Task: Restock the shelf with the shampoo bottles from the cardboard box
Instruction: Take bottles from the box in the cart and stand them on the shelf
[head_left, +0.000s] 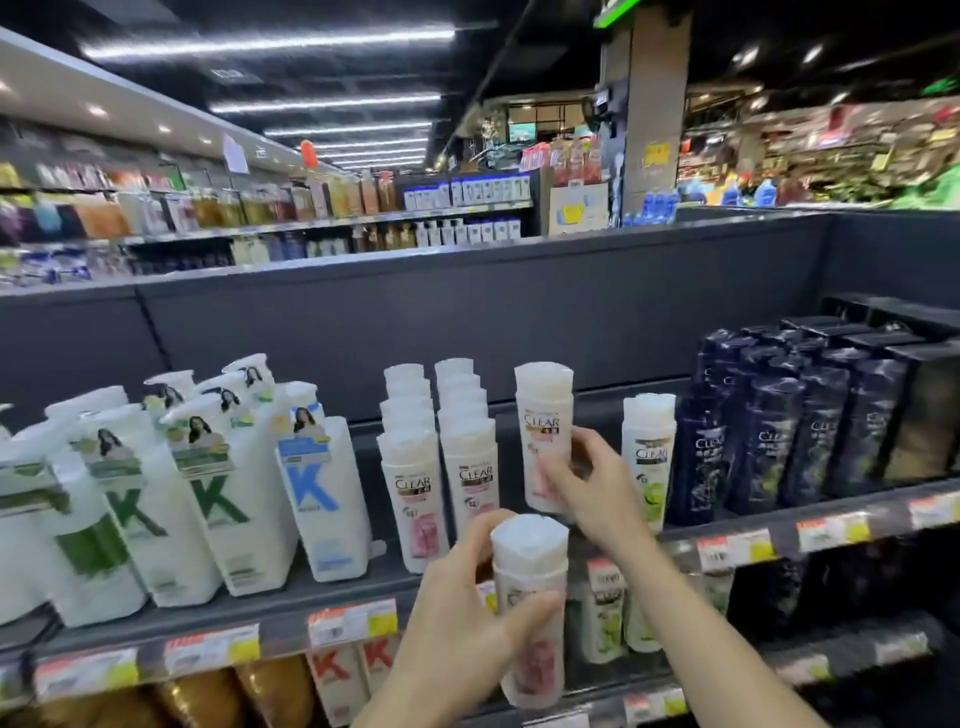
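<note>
My right hand (587, 480) grips a white Clear shampoo bottle with a pink label (543, 410) and holds it upright over the top shelf (332, 587), right of two rows of matching bottles (441, 457). My left hand (457, 618) grips a second white pink-label bottle (530, 608) lower down, in front of the shelf edge. A gap in the row lies behind the bottle in my right hand. The cardboard box is out of view.
White K pump bottles (208, 483) fill the shelf's left. A white green-label Clear bottle (649, 457) and dark blue Clear bottles (769, 426) stand to the right. Price tags (353, 621) line the shelf edge. More bottles sit on the shelf below.
</note>
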